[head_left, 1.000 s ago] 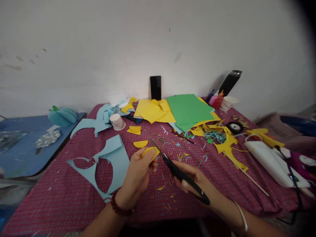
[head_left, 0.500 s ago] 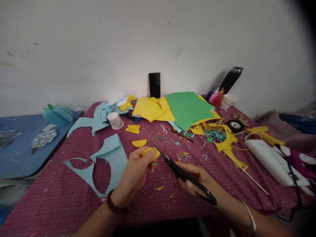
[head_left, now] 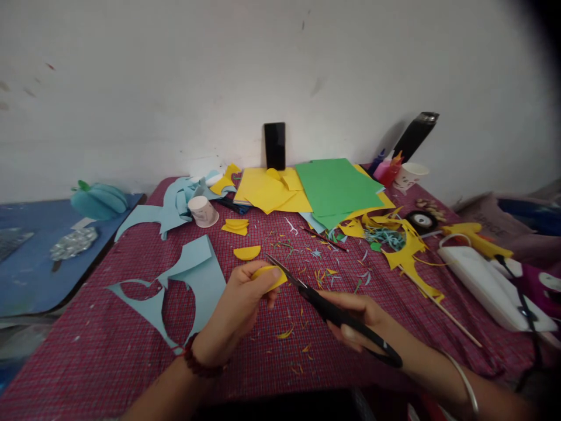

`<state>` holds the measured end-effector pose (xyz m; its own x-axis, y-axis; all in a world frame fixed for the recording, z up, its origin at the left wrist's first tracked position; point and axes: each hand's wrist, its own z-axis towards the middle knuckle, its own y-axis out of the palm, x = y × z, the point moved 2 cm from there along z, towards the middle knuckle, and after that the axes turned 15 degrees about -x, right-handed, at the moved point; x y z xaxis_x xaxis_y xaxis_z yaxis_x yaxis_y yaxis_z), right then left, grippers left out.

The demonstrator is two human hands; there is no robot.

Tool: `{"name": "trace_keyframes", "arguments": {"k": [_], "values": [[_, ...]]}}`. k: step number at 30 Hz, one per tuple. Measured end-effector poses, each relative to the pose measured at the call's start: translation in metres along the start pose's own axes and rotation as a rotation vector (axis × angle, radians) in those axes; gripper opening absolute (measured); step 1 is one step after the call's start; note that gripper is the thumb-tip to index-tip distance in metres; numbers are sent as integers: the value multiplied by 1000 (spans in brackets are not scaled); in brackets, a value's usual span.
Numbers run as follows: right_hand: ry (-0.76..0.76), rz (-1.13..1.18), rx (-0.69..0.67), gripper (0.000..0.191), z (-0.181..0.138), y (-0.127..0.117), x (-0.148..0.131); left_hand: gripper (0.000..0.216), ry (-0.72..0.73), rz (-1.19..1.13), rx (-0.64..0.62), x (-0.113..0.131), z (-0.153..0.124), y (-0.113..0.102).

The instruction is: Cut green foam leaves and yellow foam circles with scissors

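My left hand pinches a small folded piece of yellow paper between thumb and fingers. In my right hand is a pair of black-handled scissors, their blades pointing up and left beside the paper's right edge. Whether the blades touch the paper I cannot tell. Just beyond my left hand lies a yellow half-circle of folded paper, with a small stack of similar yellow pieces behind it. Thin paper clippings are scattered over the checked tablecloth.
Light blue cut-out paper lies left, near a paper cup. Green sheets and yellow sheets sit at the back, before an upright phone. A yellow glue gun and white power strip are right.
The scissors and my right hand have shifted slightly right and down. My left hand still holds the yellow paper in nearly the same place. The whole view has tilted a little.
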<state>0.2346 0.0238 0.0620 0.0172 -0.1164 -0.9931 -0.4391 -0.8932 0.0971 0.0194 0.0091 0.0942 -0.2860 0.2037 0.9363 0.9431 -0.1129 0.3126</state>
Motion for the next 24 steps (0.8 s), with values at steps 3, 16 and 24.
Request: {"name": "trace_keyframes", "arguments": {"k": [3, 16, 24], "values": [[3, -106, 23, 47, -2, -5, -4, 23, -19, 2, -8, -2, 0, -2], [114, -82, -26, 52, -5, -11, -16, 19, -109, 32, -49, -12, 3, -5], [197, -73, -55, 55, -12, -17, -13, 19, -203, 62, -44, -13, 2, -4]]}}
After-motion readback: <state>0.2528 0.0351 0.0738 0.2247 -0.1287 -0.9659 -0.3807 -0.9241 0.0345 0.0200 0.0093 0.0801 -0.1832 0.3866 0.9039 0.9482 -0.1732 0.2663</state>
